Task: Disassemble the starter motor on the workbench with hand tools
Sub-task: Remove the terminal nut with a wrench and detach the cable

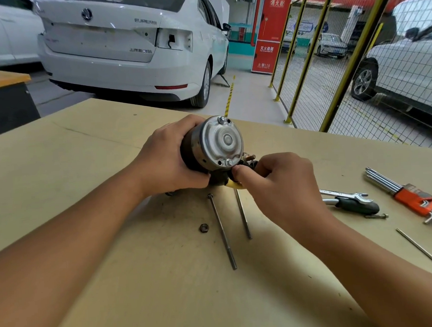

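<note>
The starter motor [217, 143] is held just above the workbench [82, 146], its round silver end cap turned toward me. My left hand [166, 158] grips its dark body from the left side. My right hand [276, 174] pinches the dark solenoid part with a yellow piece at the motor's lower right, beside a brass terminal stud. Two long through bolts [221, 228] lie on the bench just in front of the motor. A loose nut [203, 227] sits to their left.
Right of my right hand lie an open-end spanner [348, 195], a black-handled tool [356, 204], a small bolt [377, 216], a hex key set in an orange holder [411, 198] and a thin rod [428, 254]. A white car and yellow mesh fencing stand beyond the bench.
</note>
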Action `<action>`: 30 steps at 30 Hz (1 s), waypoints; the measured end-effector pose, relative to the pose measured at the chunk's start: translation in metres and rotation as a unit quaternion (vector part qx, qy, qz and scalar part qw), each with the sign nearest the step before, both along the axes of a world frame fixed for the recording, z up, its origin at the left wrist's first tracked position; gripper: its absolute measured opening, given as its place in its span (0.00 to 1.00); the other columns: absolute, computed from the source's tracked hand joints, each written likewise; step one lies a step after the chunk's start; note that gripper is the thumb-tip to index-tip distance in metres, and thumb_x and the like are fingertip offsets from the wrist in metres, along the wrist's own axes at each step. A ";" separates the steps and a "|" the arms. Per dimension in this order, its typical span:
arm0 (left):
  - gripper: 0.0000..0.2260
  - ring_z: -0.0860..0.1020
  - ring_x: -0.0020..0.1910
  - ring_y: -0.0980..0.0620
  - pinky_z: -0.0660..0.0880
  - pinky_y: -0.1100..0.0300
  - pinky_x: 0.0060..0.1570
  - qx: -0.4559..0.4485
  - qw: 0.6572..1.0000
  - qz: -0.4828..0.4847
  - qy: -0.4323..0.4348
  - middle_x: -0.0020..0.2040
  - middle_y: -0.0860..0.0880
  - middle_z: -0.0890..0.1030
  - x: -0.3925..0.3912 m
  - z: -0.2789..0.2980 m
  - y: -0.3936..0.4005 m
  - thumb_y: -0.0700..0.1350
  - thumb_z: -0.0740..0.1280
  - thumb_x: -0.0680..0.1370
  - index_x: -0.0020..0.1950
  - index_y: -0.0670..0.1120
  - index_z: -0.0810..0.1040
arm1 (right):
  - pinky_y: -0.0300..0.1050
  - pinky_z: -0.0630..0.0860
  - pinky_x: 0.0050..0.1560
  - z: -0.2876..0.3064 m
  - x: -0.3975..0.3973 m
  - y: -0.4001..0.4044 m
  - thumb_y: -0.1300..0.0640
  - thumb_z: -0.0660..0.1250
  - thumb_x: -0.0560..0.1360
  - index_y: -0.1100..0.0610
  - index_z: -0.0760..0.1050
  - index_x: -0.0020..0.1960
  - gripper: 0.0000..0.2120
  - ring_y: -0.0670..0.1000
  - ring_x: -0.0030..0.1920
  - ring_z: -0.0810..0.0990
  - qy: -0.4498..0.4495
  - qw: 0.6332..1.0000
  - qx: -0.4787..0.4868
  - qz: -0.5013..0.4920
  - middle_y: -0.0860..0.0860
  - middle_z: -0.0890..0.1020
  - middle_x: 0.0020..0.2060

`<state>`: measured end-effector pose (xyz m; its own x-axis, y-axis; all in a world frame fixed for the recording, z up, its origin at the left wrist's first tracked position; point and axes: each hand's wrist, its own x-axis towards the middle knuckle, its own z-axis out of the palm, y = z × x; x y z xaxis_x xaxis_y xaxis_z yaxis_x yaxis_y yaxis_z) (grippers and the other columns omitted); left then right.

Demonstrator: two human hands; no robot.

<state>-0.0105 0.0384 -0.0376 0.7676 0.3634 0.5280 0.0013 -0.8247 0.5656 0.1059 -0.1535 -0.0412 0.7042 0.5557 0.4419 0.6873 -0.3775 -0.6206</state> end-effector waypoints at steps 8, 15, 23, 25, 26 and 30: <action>0.38 0.80 0.57 0.47 0.79 0.45 0.56 0.003 1.000 0.003 0.001 0.57 0.55 0.82 0.000 0.000 0.000 0.51 0.78 0.58 0.69 0.57 0.74 | 0.39 0.61 0.27 -0.004 -0.001 0.000 0.37 0.74 0.65 0.53 0.70 0.25 0.23 0.41 0.28 0.70 0.020 0.998 0.046 -0.028 0.40 0.72 0.22; 0.39 0.80 0.58 0.48 0.79 0.45 0.57 0.000 1.000 0.008 0.009 0.58 0.55 0.82 0.001 0.001 0.001 0.52 0.78 0.58 0.69 0.59 0.73 | 0.45 0.71 0.26 0.001 0.001 -0.006 0.39 0.69 0.64 0.57 0.78 0.30 0.21 0.50 0.24 0.73 0.059 0.997 0.055 -0.006 0.53 0.77 0.23; 0.39 0.80 0.57 0.48 0.79 0.45 0.57 0.003 1.000 0.004 0.008 0.57 0.55 0.82 0.001 0.001 0.003 0.53 0.79 0.58 0.69 0.59 0.73 | 0.62 0.81 0.35 0.000 -0.001 -0.009 0.36 0.71 0.71 0.59 0.80 0.33 0.26 0.63 0.33 0.81 0.105 0.994 -0.018 0.031 0.60 0.81 0.31; 0.39 0.80 0.58 0.48 0.79 0.45 0.57 0.004 1.000 0.001 0.007 0.58 0.55 0.82 0.001 0.001 0.004 0.53 0.79 0.58 0.69 0.59 0.73 | 0.64 0.81 0.37 0.000 -0.001 -0.010 0.35 0.68 0.74 0.61 0.82 0.37 0.28 0.65 0.36 0.81 0.113 0.991 -0.057 0.045 0.62 0.82 0.33; 0.39 0.80 0.58 0.48 0.79 0.45 0.57 0.006 1.000 0.000 0.006 0.58 0.56 0.82 0.001 0.001 0.004 0.53 0.79 0.58 0.69 0.59 0.73 | 0.64 0.81 0.37 0.000 -0.001 -0.010 0.35 0.67 0.75 0.62 0.82 0.38 0.29 0.65 0.37 0.81 0.113 0.989 -0.073 0.055 0.63 0.82 0.34; 0.39 0.80 0.57 0.49 0.79 0.45 0.57 0.010 1.000 -0.002 0.001 0.57 0.56 0.82 0.001 -0.001 0.006 0.54 0.78 0.58 0.69 0.59 0.73 | 0.61 0.80 0.40 -0.001 -0.003 -0.011 0.33 0.61 0.78 0.62 0.82 0.39 0.32 0.61 0.36 0.82 0.085 0.981 -0.138 0.105 0.59 0.83 0.32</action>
